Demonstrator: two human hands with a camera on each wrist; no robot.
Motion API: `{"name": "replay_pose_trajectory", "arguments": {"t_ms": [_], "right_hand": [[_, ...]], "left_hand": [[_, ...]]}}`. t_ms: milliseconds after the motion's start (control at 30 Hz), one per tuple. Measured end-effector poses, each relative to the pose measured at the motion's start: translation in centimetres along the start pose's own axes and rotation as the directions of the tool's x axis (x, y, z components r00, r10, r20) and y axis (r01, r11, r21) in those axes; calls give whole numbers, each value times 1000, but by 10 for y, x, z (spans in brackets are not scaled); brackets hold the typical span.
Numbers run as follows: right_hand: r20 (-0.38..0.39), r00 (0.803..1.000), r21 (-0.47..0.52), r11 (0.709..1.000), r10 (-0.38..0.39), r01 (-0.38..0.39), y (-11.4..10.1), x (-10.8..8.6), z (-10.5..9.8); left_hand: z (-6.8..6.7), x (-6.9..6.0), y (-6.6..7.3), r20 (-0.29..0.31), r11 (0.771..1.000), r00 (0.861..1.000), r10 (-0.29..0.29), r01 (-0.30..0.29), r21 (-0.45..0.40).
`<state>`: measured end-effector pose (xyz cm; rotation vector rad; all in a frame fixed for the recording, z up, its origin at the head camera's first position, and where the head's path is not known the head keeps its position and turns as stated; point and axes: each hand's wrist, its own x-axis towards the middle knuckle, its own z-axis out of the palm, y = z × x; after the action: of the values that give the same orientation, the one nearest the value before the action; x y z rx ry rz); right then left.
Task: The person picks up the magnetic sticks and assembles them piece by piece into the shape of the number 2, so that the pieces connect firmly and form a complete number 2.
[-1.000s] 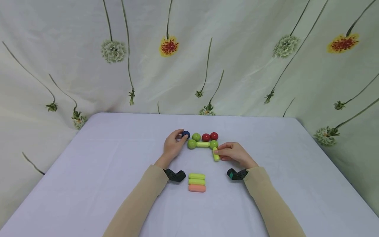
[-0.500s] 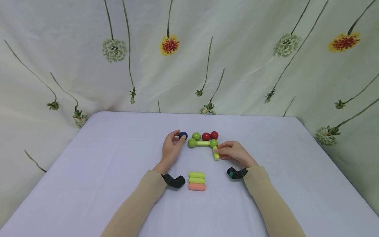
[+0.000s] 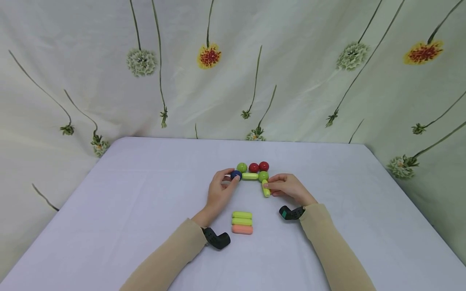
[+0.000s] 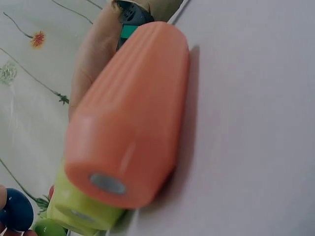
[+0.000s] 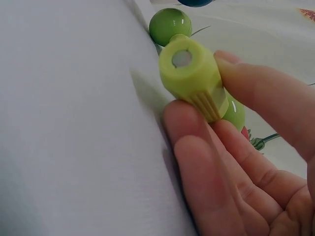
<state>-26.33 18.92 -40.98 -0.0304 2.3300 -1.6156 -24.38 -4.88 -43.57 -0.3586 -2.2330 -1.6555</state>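
Note:
In the head view my left hand (image 3: 217, 196) pinches a dark blue ball (image 3: 236, 175) between thumb and fingers, over the left end of a yellow-green rod (image 3: 250, 176). The green ball (image 5: 170, 27) at that end shows in the right wrist view, with the blue ball (image 5: 195, 1) above it. My right hand (image 3: 290, 188) grips a second yellow-green rod (image 3: 266, 188), whose far end meets the green ball (image 3: 263, 176) at the right. In the left wrist view the blue ball (image 4: 18, 210) appears beside a green ball (image 4: 49, 227).
Behind the joined pieces lie a loose green ball (image 3: 242, 167) and two red balls (image 3: 253, 167). Nearer me, two yellow-green rods (image 3: 242, 221) and an orange rod (image 3: 242, 229) lie side by side. A flower-patterned cloth (image 3: 298, 97) hangs beyond the white table (image 3: 164, 161).
My left hand has carried the blue ball first slightly left, then right and nearer me, to over the left green ball. The right hand stays in place on its rod.

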Motion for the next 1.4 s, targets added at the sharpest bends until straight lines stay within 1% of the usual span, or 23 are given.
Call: {"name": "replay_pose_trajectory", "arguments": {"t_ms": [100, 133, 200, 267, 333, 467, 567, 600, 733, 833, 933, 1000, 1067, 1233, 1400], "right_hand": [[0, 1000, -1, 1000, 3, -3, -1, 0, 1], [0, 1000, -4, 1000, 5, -5, 0, 1, 1], [-2, 1000, -9, 1000, 7, -7, 0, 1, 1], [-3, 1000, -15, 1000, 7, -7, 1, 2, 1], [-4, 1000, -17, 1000, 5, -5, 2, 3, 1], [-1, 1000, -17, 1000, -4, 4, 3, 4, 1], [4, 1000, -19, 1000, -11, 11, 4, 5, 0], [5, 1000, -21, 1000, -13, 13, 4, 5, 0], [11, 1000, -15, 1000, -19, 19, 3, 4, 0], [9, 1000, -10, 1000, -16, 16, 1, 3, -1], [7, 1000, -13, 1000, -9, 9, 0, 3, -1], [6, 1000, -14, 1000, -5, 5, 0, 3, -1], [7, 1000, -16, 1000, -5, 5, 0, 3, -1], [5, 1000, -21, 1000, -8, 8, 2, 4, -1], [11, 1000, -13, 1000, -8, 8, 4, 4, -2]], "left_hand": [[1, -2, 2, 34, 1000, 999, 8, -7, -27], [1, -3, 3, 47, 999, 999, 2, 0, -44], [1, -3, 5, 84, 997, 996, -15, 22, -78], [2, -4, 5, 131, 992, 990, -44, 59, -111], [4, -5, 6, 185, 987, 981, -63, 88, -133], [9, -8, 12, 274, 980, 956, -106, 147, -132], [13, -10, 15, 322, 975, 938, -129, 178, -130], [14, -10, 16, 334, 975, 934, -128, 181, -132], [16, -10, 16, 370, 973, 923, -104, 172, -156], [17, -10, 16, 399, 972, 911, -101, 176, -155], [17, -9, 16, 445, 973, 891, -90, 173, -150], [18, -9, 17, 475, 977, 877, -72, 158, -143], [19, -9, 16, 495, 982, 867, -51, 134, -134], [20, -10, 15, 514, 992, 858, -6, 71, -108], [22, -11, 14, 524, 996, 852, 13, 37, -83]]}}
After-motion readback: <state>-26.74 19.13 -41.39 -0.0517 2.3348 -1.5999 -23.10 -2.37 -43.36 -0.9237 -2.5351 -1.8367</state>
